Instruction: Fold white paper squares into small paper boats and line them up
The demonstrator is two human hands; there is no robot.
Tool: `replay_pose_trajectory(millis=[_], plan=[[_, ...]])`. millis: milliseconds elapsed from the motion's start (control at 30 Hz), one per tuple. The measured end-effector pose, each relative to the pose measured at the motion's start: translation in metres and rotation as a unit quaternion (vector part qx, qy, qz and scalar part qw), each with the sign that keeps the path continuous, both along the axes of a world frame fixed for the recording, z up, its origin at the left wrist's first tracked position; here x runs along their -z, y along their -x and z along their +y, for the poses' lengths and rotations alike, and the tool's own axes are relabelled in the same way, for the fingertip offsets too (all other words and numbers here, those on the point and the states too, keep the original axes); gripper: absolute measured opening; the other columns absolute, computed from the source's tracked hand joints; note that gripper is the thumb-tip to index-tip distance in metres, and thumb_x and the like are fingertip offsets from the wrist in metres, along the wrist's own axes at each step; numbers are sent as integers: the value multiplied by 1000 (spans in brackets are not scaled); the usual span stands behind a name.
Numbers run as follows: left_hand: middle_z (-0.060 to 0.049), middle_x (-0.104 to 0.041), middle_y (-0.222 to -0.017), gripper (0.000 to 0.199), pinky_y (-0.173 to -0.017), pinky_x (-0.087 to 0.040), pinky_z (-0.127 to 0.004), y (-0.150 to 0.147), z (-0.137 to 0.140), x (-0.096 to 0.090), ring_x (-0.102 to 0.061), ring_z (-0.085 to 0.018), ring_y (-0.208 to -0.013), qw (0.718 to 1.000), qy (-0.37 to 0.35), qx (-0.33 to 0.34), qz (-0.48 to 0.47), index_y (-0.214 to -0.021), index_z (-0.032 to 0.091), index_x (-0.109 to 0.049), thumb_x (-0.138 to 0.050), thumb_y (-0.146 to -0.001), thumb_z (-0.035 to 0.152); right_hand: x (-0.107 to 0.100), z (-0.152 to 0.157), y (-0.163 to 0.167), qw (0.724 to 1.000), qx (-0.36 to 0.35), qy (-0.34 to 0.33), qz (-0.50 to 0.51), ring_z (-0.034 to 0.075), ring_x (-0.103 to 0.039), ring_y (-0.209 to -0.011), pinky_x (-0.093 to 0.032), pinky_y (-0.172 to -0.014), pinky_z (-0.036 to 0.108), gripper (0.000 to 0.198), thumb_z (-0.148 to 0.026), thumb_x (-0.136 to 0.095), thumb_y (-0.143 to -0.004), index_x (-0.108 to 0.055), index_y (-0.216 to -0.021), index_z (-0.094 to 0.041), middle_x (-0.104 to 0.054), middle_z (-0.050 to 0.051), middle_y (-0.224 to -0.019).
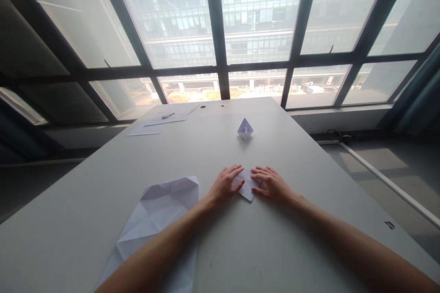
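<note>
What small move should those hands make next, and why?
Probably press the folded paper down along its creases: the left hand and right hand already rest on its opposite sides, and the table supports it.

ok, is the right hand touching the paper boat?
Apart. The head view shows a plain stretch of white tabletop between the right hand's fingertips and the paper boat.
</note>
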State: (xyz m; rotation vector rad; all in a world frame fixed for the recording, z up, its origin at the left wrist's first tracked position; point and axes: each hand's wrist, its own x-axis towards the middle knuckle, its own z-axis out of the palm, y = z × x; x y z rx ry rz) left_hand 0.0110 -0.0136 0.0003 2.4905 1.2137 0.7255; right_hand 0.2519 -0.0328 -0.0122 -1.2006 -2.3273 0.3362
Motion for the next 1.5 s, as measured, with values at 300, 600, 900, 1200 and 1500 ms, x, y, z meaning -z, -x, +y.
replay_pose_trajectory(millis=[300, 600, 900, 1200, 1500], plan=[[-5, -69, -118, 15, -105, -44, -40, 2, 4, 7, -61, -23, -114, 998, -38, 39, -37, -97, 24, -75, -63, -88, 18, 3, 2, 0, 999, 46, -6, 1, 30, -43, -137, -29, -114, 56, 36, -30, -63, -88, -66, -124, -24, -53, 13, -143], [-4, -67, -102, 24, -96, -46, -36, 1, -2, -9, -58, -21, -99, 997, -44, 56, 21, -112, 26, -71, -60, -91, 21, -3, 0, 0, 998, 38, -34, 34, 27, -53, -119, -40, -106, 45, 34, -27, -64, -87, -66, -120, -22, -63, 11, -125], [-4, -65, -98, 11, -92, -45, -35, 3, -1, -10, -56, -22, -97, 998, -28, 53, 28, -88, 23, -67, -69, -87, 33, -6, 1, 1, 997, 37, -30, 56, 26, -56, -113, -40, -103, 43, 14, -24, -67, -83, -67, -97, -23, -67, 7, -116], [-5, -65, -101, 31, -91, -44, -34, 6, 3, -6, -55, -24, -100, 997, -25, 61, 39, -93, 24, -68, -74, -80, 51, -5, 0, 1, 997, 37, -33, 62, 25, -56, -113, -41, -102, 42, 13, -23, -66, -84, -66, -97, -23, -66, 7, -116], [-6, -67, -103, 37, -90, -44, -34, 8, 7, -3, -55, -25, -100, 997, -6, 78, 26, -97, 25, -71, -76, -76, 55, -4, 2, 2, 996, 41, -33, 76, 23, -58, -111, -42, -101, 41, 23, -12, -51, -89, -69, -98, -23, -68, 8, -115]])
